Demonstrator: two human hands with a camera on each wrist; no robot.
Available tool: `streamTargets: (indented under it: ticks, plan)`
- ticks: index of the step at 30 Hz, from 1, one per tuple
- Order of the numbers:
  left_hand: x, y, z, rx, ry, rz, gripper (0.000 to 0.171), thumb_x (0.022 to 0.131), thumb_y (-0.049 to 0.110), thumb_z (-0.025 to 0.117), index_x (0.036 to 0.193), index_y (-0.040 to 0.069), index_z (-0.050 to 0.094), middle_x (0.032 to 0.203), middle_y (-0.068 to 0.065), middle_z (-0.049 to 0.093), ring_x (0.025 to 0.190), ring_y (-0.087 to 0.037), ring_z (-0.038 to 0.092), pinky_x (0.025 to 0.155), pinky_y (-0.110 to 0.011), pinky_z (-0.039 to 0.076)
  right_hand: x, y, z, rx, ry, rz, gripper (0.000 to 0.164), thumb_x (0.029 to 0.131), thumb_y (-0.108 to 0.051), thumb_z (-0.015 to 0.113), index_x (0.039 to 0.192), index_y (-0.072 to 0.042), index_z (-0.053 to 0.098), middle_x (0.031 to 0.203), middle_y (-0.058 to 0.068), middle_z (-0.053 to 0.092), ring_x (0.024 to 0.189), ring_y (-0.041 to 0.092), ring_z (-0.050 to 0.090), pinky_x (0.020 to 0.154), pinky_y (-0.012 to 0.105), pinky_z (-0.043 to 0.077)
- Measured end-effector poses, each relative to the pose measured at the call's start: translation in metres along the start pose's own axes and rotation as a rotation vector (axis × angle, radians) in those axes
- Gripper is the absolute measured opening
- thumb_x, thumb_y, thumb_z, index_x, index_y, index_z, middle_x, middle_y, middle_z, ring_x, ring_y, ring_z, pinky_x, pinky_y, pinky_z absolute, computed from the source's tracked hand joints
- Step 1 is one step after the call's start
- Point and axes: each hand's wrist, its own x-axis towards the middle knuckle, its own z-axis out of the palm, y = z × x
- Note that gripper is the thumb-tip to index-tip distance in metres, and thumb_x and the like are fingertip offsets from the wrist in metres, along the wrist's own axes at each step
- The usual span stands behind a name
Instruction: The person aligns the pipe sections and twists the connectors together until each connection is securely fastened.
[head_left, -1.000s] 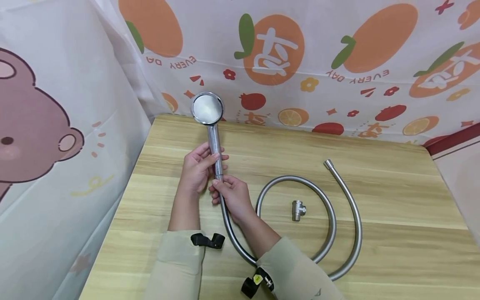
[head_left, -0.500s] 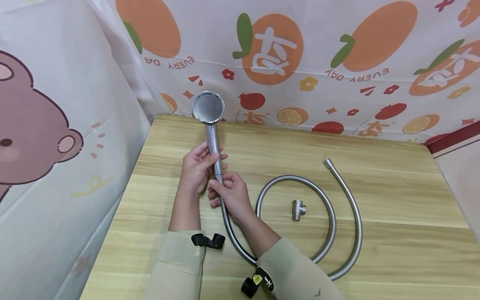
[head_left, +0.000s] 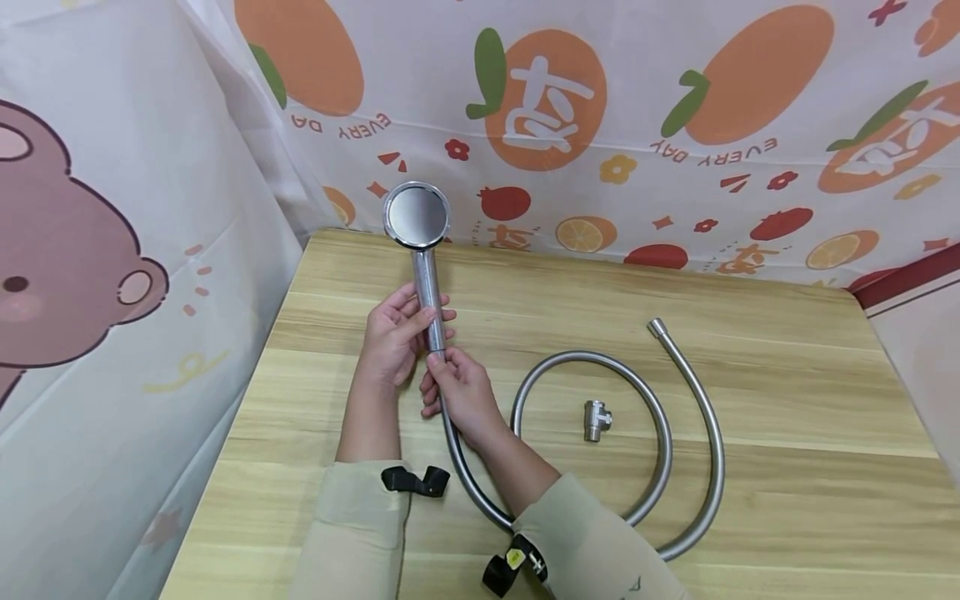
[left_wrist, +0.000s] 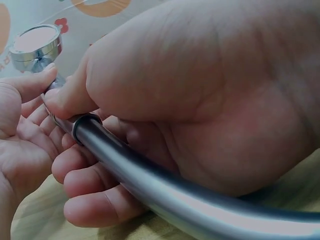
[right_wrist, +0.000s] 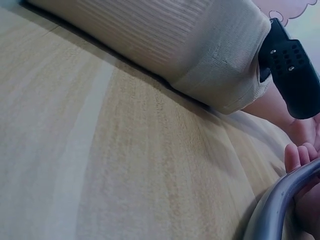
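My left hand (head_left: 392, 340) holds the handle of a chrome shower head (head_left: 417, 215), thumb across the front and fingers behind. The round face points up toward the head camera. Right below, my right hand (head_left: 467, 393) pinches the end of a grey metal shower hose (head_left: 462, 467) where it meets the bottom of the handle. In the left wrist view the right thumb lies along the joint, and a dark collar (left_wrist: 86, 125) on the hose shows between thumb and fingers. The thread inside the joint is hidden. The right wrist view catches the hose (right_wrist: 272, 215) and some fingertips at its edge.
The hose loops over the wooden table (head_left: 795, 400) to a free end with a metal fitting (head_left: 657, 327) at right. Inside the loop lies a small chrome tee connector (head_left: 596, 421). A fruit-print cloth (head_left: 675, 192) hangs along the back edge, a bear-print cloth (head_left: 187, 433) at left.
My right thumb and fingers shift slightly around the hose end, the thumb going down a little and then back up against the joint. The shower head tilts slightly; the left hand keeps its hold.
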Motion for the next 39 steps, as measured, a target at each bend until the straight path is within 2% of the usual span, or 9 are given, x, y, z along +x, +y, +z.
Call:
streamTargets:
  ticks: [9,13,16,20,23,30,39]
  plan:
    - [-0.0010,-0.0005,-0.0003,-0.003,0.011,0.004,0.048,0.093,-0.008,0.059,0.139,-0.002,0.049,0.106,-0.015,0.071,0.087,-0.023,0.073,0.072,-0.038,0.061,-0.0011,-0.0009,0.0001,0.020,-0.025,0.015,0.042,0.103,-0.029,0.053,0.114,0.011,0.054,0.074,0.006,0.059,0.057,0.014,0.056,0.051,0.026,0.057]
    - [-0.0007,-0.0004,0.0001,0.020,0.032,0.010,0.049,0.091,-0.008,0.062,0.138,-0.001,0.051,0.109,-0.015,0.070,0.091,-0.024,0.073,0.073,-0.039,0.061,-0.0011,-0.0010,0.0006,0.022,-0.013,0.011,0.033,0.101,-0.019,0.056,0.120,0.007,0.052,0.075,0.005,0.057,0.056,0.013,0.054,0.050,0.027,0.056]
    - [-0.0001,0.0000,-0.0002,0.024,0.041,0.006,0.049,0.091,-0.007,0.062,0.138,-0.001,0.051,0.108,-0.013,0.071,0.092,-0.025,0.073,0.073,-0.040,0.061,-0.0013,-0.0014,0.0010,0.010,0.003,0.003,0.028,0.097,-0.013,0.059,0.121,0.000,0.052,0.074,0.004,0.057,0.054,0.013,0.052,0.047,0.027,0.055]
    - [0.0001,0.0011,-0.0005,0.048,0.049,0.010,0.048,0.090,-0.005,0.065,0.137,0.000,0.052,0.108,-0.011,0.072,0.093,-0.025,0.073,0.074,-0.042,0.060,-0.0017,-0.0016,0.0022,-0.002,0.032,-0.023,0.025,0.094,-0.013,0.062,0.116,-0.007,0.051,0.071,0.004,0.056,0.050,0.013,0.052,0.041,0.026,0.051]
    - [-0.0002,0.0020,-0.0008,0.069,0.056,0.014,0.048,0.090,-0.005,0.065,0.136,0.000,0.053,0.106,-0.011,0.073,0.091,-0.025,0.074,0.075,-0.042,0.060,-0.0020,-0.0014,0.0032,-0.004,0.040,-0.036,0.023,0.094,-0.013,0.063,0.112,-0.008,0.050,0.070,0.004,0.056,0.048,0.013,0.051,0.039,0.025,0.049]
    - [0.0017,0.0044,0.0012,0.091,0.058,0.015,0.051,0.089,-0.007,0.065,0.138,0.000,0.052,0.108,-0.011,0.073,0.090,-0.022,0.073,0.078,-0.030,0.059,-0.0005,-0.0024,0.0026,-0.016,0.080,-0.058,0.025,0.091,-0.017,0.069,0.110,-0.007,0.055,0.070,0.004,0.057,0.048,0.013,0.051,0.039,0.024,0.049]
    - [0.0000,0.0032,0.0030,0.160,0.135,-0.021,0.053,0.088,-0.005,0.068,0.139,-0.001,0.051,0.113,-0.010,0.073,0.099,-0.013,0.069,0.073,-0.021,0.053,-0.0008,0.0008,0.0011,0.012,0.097,-0.063,0.027,0.091,-0.017,0.071,0.106,-0.005,0.054,0.070,0.003,0.057,0.048,0.014,0.053,0.042,0.026,0.051]
